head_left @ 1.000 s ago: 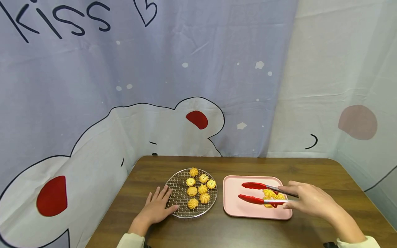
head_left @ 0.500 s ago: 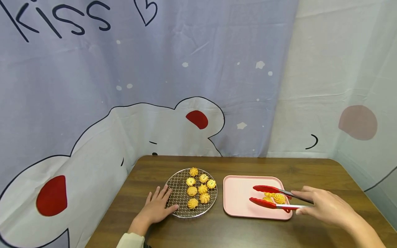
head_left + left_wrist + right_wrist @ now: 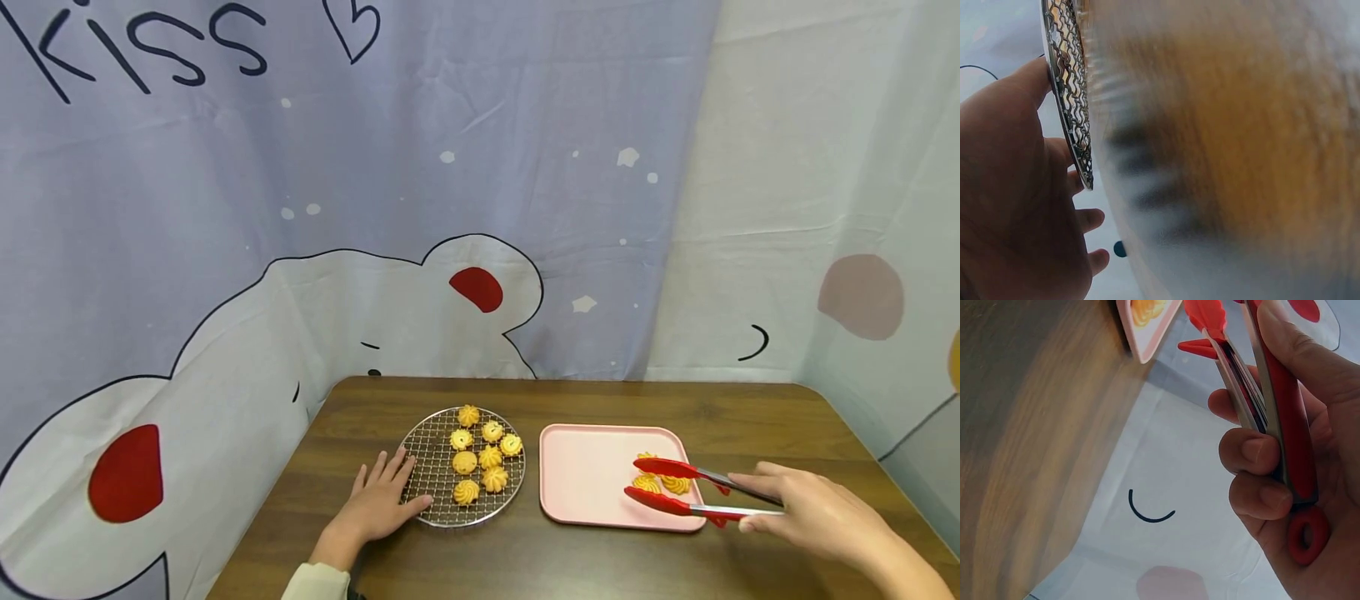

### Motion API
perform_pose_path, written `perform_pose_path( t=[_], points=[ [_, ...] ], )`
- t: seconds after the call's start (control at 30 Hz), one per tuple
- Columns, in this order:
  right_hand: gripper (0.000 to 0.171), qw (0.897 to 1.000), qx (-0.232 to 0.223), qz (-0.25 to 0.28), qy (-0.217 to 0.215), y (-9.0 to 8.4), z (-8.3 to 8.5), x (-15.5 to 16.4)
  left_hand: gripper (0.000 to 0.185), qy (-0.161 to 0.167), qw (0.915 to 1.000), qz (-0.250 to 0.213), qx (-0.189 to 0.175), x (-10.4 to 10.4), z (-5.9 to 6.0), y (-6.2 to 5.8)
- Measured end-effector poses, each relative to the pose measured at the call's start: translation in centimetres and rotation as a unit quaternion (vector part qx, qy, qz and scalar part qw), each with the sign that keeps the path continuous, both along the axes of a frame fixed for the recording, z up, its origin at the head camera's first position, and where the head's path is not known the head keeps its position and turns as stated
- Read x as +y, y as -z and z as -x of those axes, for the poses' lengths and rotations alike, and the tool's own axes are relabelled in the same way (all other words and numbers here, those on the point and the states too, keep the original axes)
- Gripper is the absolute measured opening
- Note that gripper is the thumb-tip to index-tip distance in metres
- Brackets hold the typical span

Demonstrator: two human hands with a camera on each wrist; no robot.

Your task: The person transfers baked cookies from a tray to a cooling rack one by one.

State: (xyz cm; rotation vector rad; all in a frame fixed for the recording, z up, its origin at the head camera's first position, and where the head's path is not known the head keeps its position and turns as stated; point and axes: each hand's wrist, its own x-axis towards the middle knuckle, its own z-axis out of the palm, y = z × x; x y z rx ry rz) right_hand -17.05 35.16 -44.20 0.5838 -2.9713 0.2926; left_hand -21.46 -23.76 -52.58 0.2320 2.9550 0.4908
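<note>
Nearest to us, at four o'clock, our right hand (image 3: 813, 515) is gripping the steel handles of the red silicone-tipped tongs (image 3: 690, 492), fingers curled round them as the right wrist view shows. At seven o'clock our left hand (image 3: 378, 500) is lying flat with fingers spread, the fingertips resting on the near rim of the round wire cooling rack (image 3: 427, 467); it is holding nothing.

Just beyond the right hand, the tongs are reaching toward nine o'clock over the near right corner of the pink rectangular tray (image 3: 585, 475), their two red tips standing a little apart. A couple of yellow swirled cookies (image 3: 677, 484) are lying on the tray between and beside those tips; we cannot tell whether the tips are touching any of them.

Farther along, toward eleven o'clock, several more swirled cookies (image 3: 480, 458) are sitting on the right half of the rack, with the tray just beside it at three o'clock. Both are resting on the dark wooden counter (image 3: 675, 400), and behind it a cartoon-printed cloth backdrop (image 3: 375, 250) is hanging.

We are judging the risks thus: the tray cookies are lying close to the tray's near edge, so a sideways sweep of the tips could be nudging one over the rim onto the counter. Squeezing too hard could be crumbling a brittle piece. The rack could be sliding if the left hand lifts.
</note>
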Motion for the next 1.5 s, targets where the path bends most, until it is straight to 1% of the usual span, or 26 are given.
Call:
perform_pose_path(
  t=[0.17,0.53,0.83,1.2,1.5],
  points=[
    [0.062,1.0,-0.015,-0.009,0.005,0.2,-0.1,0.5,0.082,0.0,1.0,0.001,0.0,0.0,0.0,0.0],
    [0.063,0.999,-0.029,-0.014,0.017,0.3,0.1,0.8,0.083,-0.001,1.0,0.007,-0.003,-0.1,0.1,0.2],
    [0.06,0.999,-0.023,-0.02,0.012,0.5,0.4,0.4,0.084,-0.001,1.0,0.008,-0.001,-0.1,0.1,0.1],
    [0.062,0.998,-0.061,-0.009,0.012,0.3,1.1,0.1,0.082,-0.002,1.0,0.006,-0.002,0.0,0.0,0.1],
    [0.06,0.998,-0.059,-0.008,0.009,0.4,1.1,-0.1,0.083,-0.001,1.0,0.007,0.001,0.1,0.1,-0.1]
  ],
)
